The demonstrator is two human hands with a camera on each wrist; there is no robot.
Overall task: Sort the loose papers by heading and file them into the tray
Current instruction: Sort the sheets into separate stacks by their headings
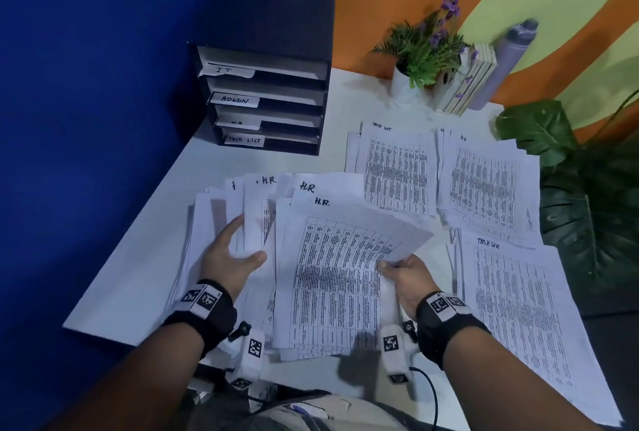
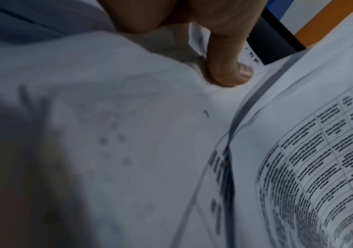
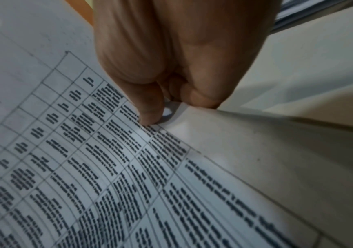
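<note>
A fan of white printed sheets headed H.R. (image 1: 332, 278) lies on the white table (image 1: 138, 278) in front of me. My left hand (image 1: 242, 251) grips the left bunch of the fan, thumb (image 2: 228, 73) pressed on top and fingers hidden beneath. With thumb (image 3: 150, 114) over curled fingers, my right hand (image 1: 387, 264) pinches the right edge of the top H.R. sheet (image 3: 86, 167), which is lifted and curled. The black tray (image 1: 269, 16) stands at the back left, with slots labelled IT, ADMIN, H.R and TASK LIST.
Sorted piles lie to the right: a TASK LIST pile (image 1: 397, 171), an H.R pile (image 1: 484, 181) and a nearer TASK LIST pile (image 1: 518, 309). A potted plant (image 1: 418, 50), a wooden box (image 1: 463, 85) and a grey bottle (image 1: 508, 61) stand at the back. Large leaves (image 1: 581, 195) overhang the table's right edge.
</note>
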